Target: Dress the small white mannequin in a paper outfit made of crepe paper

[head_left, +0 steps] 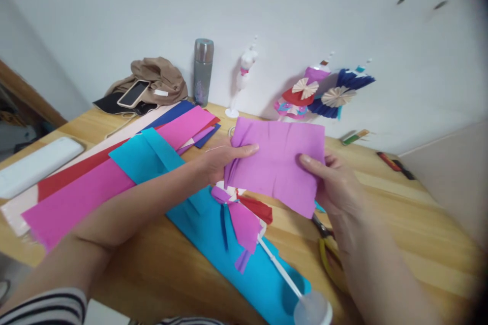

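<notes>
Both my hands hold up a purple crepe paper sheet [276, 162] above the wooden table [400, 213]. My left hand [221, 158] pinches its left edge with the thumb on top. Its right edge is gripped by my right hand [335, 183], thumb on the front. Below the sheet lies a small paper-dressed figure [240, 216] on a white stick with a round base [312, 310], resting on a long blue paper strip [229, 244].
Long pink [87, 198], red and dark blue paper strips lie at left beside a white case [34, 165]. Yellow-handled scissors [328, 249] sit under my right wrist. At the back stand a flask [203, 71], a phone [133, 93] on brown cloth, and paper dolls [324, 94].
</notes>
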### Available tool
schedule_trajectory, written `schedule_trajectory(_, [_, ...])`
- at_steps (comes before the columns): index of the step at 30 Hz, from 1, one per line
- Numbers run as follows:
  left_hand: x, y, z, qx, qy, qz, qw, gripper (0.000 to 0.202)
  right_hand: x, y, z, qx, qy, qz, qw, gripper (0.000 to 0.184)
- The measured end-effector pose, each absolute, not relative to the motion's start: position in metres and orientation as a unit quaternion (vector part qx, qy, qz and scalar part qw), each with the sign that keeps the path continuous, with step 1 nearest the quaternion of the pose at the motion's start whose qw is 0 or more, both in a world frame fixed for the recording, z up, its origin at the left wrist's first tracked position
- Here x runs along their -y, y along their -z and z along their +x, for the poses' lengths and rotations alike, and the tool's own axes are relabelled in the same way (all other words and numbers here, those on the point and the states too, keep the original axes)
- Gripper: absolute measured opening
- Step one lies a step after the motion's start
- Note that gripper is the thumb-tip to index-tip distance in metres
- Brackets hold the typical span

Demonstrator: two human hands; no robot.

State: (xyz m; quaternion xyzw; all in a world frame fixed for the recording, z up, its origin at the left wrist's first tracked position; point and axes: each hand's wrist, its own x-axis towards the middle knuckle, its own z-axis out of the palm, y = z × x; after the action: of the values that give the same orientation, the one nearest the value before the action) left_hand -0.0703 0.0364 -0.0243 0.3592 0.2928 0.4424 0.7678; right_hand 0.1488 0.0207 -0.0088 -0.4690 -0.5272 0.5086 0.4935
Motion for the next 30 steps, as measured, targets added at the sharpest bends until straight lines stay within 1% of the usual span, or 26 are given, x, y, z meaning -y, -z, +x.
schedule_trajectory(2, [-0.037, 0.023, -0.072, -0.304, -0.434, 0.354, 0.771, 0.044, -0.021, 0.007, 0.148, 0.486, -0.526, -0.479, 0.508, 0.033])
schedule_trajectory(5, [-0.042, 0.022, -0.076, -0.318, -0.438, 0.34, 0.769, 0.049, -0.025, 0.006, 0.149, 0.484, -0.499, -0.47, 0.544, 0.035])
schedule_trajectory(9, [-0.049, 0.022, -0.081, -0.305, -0.454, 0.354, 0.759, 0.061, -0.034, 0.007, 0.155, 0.487, -0.485, -0.45, 0.57, 0.037])
schedule_trajectory(11, [-0.052, 0.023, -0.083, -0.309, -0.454, 0.367, 0.751, 0.059, -0.037, 0.008, 0.159, 0.495, -0.476, -0.45, 0.571, 0.038])
schedule_trajectory(20, [-0.063, 0.026, -0.092, -0.358, -0.447, 0.392, 0.72, 0.038, -0.044, 0.009, 0.164, 0.508, -0.434, -0.463, 0.583, 0.046])
schedule_trajectory(23, [-0.064, 0.027, -0.093, -0.381, -0.451, 0.385, 0.71, 0.033, -0.045, 0.012, 0.164, 0.519, -0.413, -0.467, 0.585, 0.045])
schedule_trajectory(27, [-0.062, 0.026, -0.092, -0.376, -0.44, 0.379, 0.722, 0.034, -0.045, 0.016, 0.165, 0.547, -0.402, -0.464, 0.569, 0.039])
schedule_trajectory(30, [-0.059, 0.025, -0.091, -0.359, -0.43, 0.38, 0.736, 0.039, -0.046, 0.019, 0.165, 0.547, -0.417, -0.459, 0.563, 0.04])
